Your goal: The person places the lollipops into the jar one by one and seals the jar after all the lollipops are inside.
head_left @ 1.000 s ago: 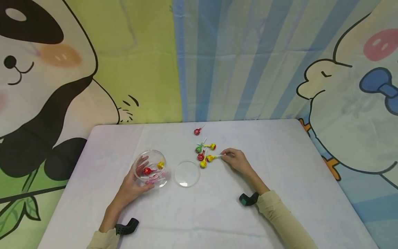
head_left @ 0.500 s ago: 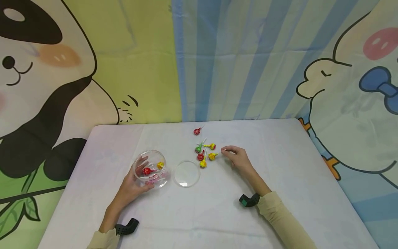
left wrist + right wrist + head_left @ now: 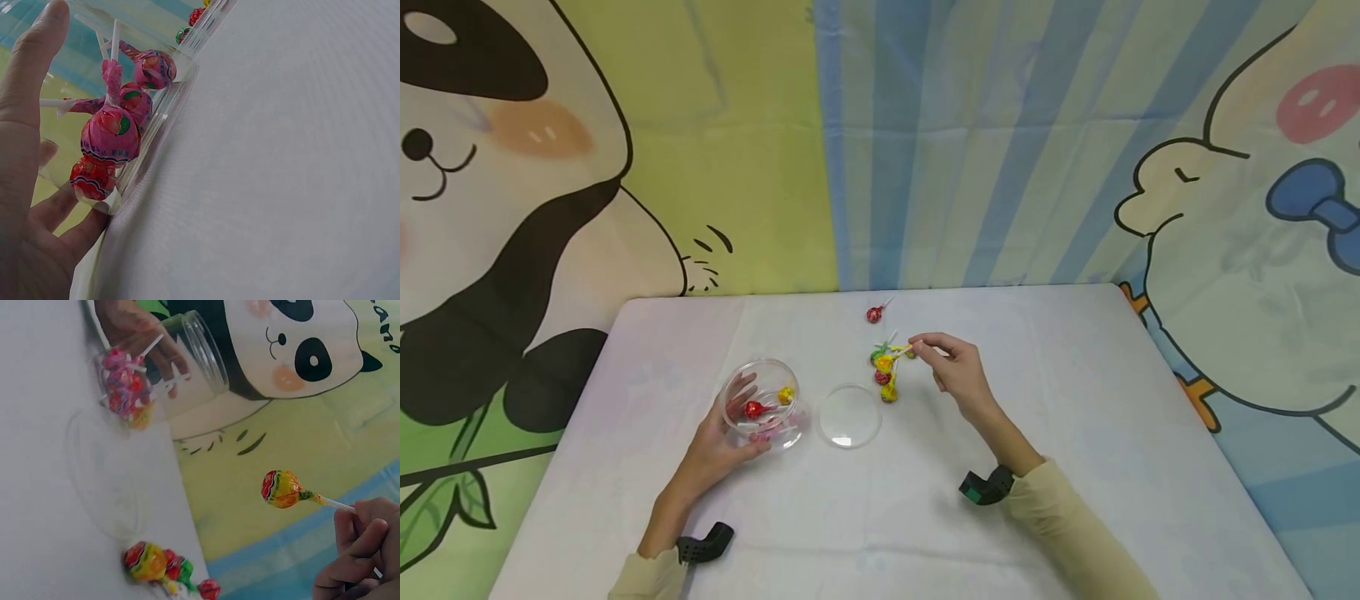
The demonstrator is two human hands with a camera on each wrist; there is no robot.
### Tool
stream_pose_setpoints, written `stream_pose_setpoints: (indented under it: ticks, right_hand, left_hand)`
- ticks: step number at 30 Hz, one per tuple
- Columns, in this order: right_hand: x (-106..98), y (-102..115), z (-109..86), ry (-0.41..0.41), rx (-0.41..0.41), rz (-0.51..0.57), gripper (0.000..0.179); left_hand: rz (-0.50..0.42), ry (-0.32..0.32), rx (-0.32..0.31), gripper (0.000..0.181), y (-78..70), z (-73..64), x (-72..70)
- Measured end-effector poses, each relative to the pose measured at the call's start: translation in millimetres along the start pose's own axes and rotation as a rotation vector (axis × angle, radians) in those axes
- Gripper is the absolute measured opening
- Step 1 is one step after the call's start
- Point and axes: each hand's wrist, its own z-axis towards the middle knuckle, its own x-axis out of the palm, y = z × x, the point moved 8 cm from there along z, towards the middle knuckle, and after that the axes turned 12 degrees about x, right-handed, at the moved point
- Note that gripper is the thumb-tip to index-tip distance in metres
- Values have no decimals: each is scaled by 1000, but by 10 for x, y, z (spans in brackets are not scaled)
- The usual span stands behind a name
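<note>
The right grip [image 3: 955, 371] pinches the stick [image 3: 337, 504] of a yellow lollipop [image 3: 886, 363], its wrapped ball [image 3: 281, 489] ahead of the grip and held above a pile of loose lollipops [image 3: 889, 392]. The left grip [image 3: 717, 448] is curled round the clear jar [image 3: 788, 433], to the left of the right grip, with more lollipops inside. A clear lid [image 3: 850, 417] lies between the two grips. A firm pinch should stop the ball swivelling on its stick; good height would clear the pile beneath. Best, I think, to steady the jar with light pressure, mouth unobstructed, and pass well above the lid.
</note>
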Motion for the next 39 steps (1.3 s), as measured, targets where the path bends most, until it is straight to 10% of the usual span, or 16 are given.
stream_pose_setpoints:
  ticks: [17,39]
  right_hand:
    - [1279,605,-225,287,-303,-77,20]
    - [1981,490,-70,299,-305,-482,20]
  left_hand:
    - [-14,6,8,113,34,15,19]
    - [-6,4,46,113,6,2,-12]
